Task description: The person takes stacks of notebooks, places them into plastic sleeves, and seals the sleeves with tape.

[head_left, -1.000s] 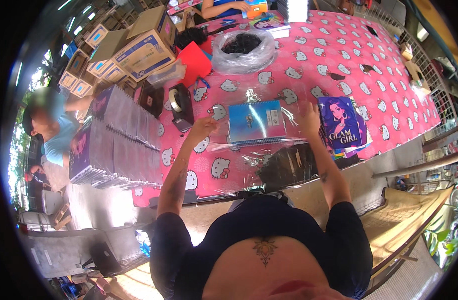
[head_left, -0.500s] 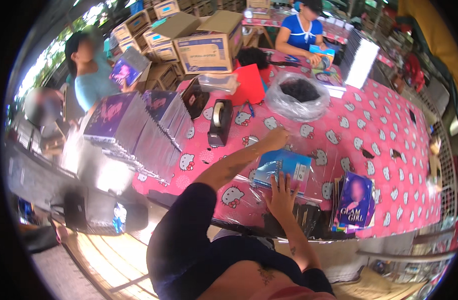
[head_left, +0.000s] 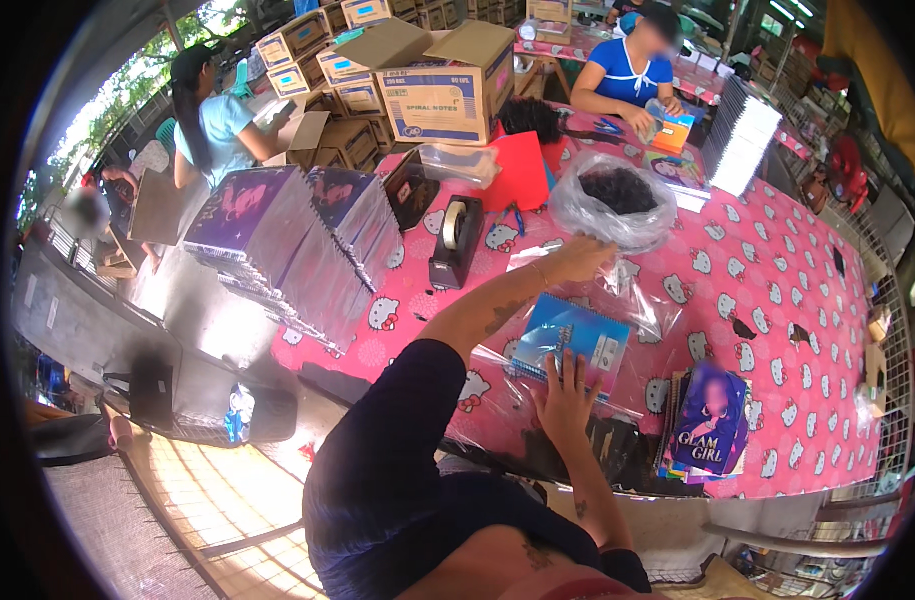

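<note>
A worker presses a blue spiral notebook (head_left: 582, 322) against a pink-patterned table (head_left: 722, 300), the right hand (head_left: 565, 402) spread wide over its near side. The notebook lies at the worker's front amid clear film (head_left: 655, 305); glare hides whether a layer also covers it. The left hand (head_left: 580, 260) reaches past the far edge, fingers bunched above the film beside a clear bag (head_left: 645, 232) of black material; whether they grip anything cannot be told.

The notebook should prove light and fairly stiff, its glossy cover likely to slide, and is best held by the flat sides, clear of the wire binding (head_left: 527, 371), which could bend or snag. The film looks thin, limp and slippery, quick to crease or tear; a pinch at a free edge or corner would suit it.

Compared with half a second earlier, the left hand stands farther from the notebook and nearer the bag, while the right holds its place. At left, a co-worker (head_left: 212, 125) now appears turned toward the cartons (head_left: 442, 100), the purple-covered book held up earlier no longer facing the camera.
</note>
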Motion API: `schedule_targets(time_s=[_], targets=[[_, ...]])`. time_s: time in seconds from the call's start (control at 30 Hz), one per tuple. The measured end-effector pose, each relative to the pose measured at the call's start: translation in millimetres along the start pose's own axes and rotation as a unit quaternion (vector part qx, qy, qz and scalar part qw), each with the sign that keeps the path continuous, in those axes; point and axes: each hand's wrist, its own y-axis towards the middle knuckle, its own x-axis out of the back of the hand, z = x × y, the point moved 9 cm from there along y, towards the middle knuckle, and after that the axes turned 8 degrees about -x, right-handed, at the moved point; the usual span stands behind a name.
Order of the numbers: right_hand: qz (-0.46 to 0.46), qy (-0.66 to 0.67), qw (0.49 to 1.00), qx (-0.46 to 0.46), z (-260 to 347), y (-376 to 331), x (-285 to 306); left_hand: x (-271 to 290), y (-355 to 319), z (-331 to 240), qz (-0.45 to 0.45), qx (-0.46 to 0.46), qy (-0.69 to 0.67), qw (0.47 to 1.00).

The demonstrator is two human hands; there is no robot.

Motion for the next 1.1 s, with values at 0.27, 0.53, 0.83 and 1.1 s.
schedule_targets(time_s=[0.27, 0.53, 0.83, 1.1], targets=[[-0.015, 0.034, 0.999, 0.006, -12, 1, 9, 49, -36, -83, 0.076, -0.027, 0.004, 0.997], [-0.055, 0.018, 0.998, 0.028, -9, 6, 6, 11, -114, -124, 0.005, 0.032, 0.011, 0.999], [-0.067, 0.006, 0.997, 0.029, -6, -5, -1, 42, -96, -158, -0.124, -0.017, 0.117, 0.985], [-0.108, -0.03, 0.993, 0.023, -16, -3, -16, 10, -119, -154, -0.044, 0.081, -0.091, 0.992]])
